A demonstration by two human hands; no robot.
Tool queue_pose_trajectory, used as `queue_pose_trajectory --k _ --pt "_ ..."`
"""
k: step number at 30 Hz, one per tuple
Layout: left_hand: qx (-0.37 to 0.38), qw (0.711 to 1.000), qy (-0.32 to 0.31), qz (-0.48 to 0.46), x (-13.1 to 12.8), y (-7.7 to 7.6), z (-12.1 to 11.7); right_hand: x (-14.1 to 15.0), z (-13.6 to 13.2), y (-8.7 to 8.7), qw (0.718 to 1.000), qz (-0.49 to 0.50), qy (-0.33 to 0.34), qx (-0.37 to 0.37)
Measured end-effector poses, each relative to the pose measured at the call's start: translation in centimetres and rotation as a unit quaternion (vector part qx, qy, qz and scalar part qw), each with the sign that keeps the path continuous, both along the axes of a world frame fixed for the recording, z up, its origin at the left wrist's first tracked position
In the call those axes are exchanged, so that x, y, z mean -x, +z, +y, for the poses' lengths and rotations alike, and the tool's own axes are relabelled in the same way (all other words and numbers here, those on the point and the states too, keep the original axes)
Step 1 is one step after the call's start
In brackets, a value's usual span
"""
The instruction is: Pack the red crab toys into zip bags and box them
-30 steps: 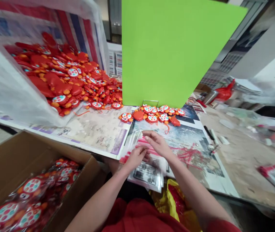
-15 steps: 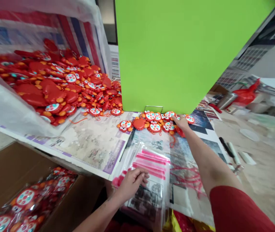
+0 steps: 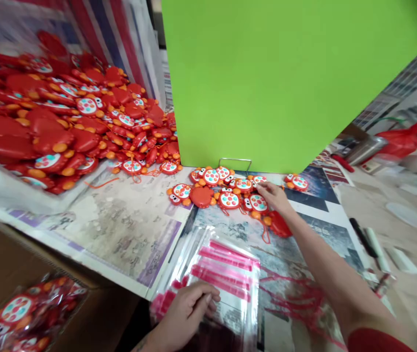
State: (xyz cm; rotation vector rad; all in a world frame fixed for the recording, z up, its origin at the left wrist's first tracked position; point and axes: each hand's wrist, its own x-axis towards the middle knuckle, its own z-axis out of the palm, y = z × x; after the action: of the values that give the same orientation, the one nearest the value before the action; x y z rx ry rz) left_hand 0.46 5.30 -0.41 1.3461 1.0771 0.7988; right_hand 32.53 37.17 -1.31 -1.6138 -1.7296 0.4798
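Note:
My left hand (image 3: 186,309) rests on a stack of clear plastic bags with pink strips (image 3: 223,274) at the table's near edge, fingers curled against the top bag. My right hand (image 3: 275,195) reaches forward to a small cluster of red crab-shaped toys (image 3: 230,188) lying below a green board. Its fingers touch one toy with a dotted white face (image 3: 258,203); whether they grip it is unclear. A red toy lying face down (image 3: 279,225) is just beside my wrist.
A big heap of the same red toys (image 3: 65,117) fills a plastic sheet at the left. A cardboard box (image 3: 28,313) at the lower left holds bagged toys. A tall green board (image 3: 278,78) stands behind the cluster. Pens and small items (image 3: 370,239) lie at the right.
My right hand left the bags and reached forward to the toy cluster, then drew slightly back onto one toy. My left hand stayed on the bag stack. The camera tipped forward.

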Motion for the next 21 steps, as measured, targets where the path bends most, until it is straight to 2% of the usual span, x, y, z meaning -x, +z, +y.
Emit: queue_pose_trajectory --k 1,3,5,7,9,12,17,21 --pt "-0.003 1.000 -0.001 0.003 0.0 0.1 0.0 -0.9 0.5 0.2 0.999 -0.044 -0.027 -0.011" --pt "-0.004 1.000 -0.001 0.005 0.1 0.2 0.0 -3.3 2.4 0.6 0.982 -0.122 -0.139 -0.032" --pt "-0.006 1.000 -0.001 0.012 0.0 0.2 0.0 -5.8 4.3 0.4 0.960 -0.144 -0.238 0.008" --pt "-0.011 1.000 0.000 0.023 0.0 0.2 0.1 -7.4 5.4 -0.5 0.946 -0.156 -0.275 0.068" --pt "-0.018 0.999 0.006 0.032 -0.1 0.1 0.1 -7.7 5.3 -1.6 0.942 -0.178 -0.274 0.074" --pt "-0.023 0.999 0.016 0.030 -0.2 -0.1 0.2 -6.6 3.9 -2.6 0.939 -0.217 -0.264 0.020" --pt "-0.020 0.999 0.027 -0.005 -0.5 -0.4 0.4 -3.2 0.8 -2.4 0.936 -0.241 -0.258 0.005" --pt "-0.012 0.999 0.032 -0.025 -0.7 -0.5 0.6 -0.7 -1.8 -2.1 0.947 -0.261 -0.188 -0.016"
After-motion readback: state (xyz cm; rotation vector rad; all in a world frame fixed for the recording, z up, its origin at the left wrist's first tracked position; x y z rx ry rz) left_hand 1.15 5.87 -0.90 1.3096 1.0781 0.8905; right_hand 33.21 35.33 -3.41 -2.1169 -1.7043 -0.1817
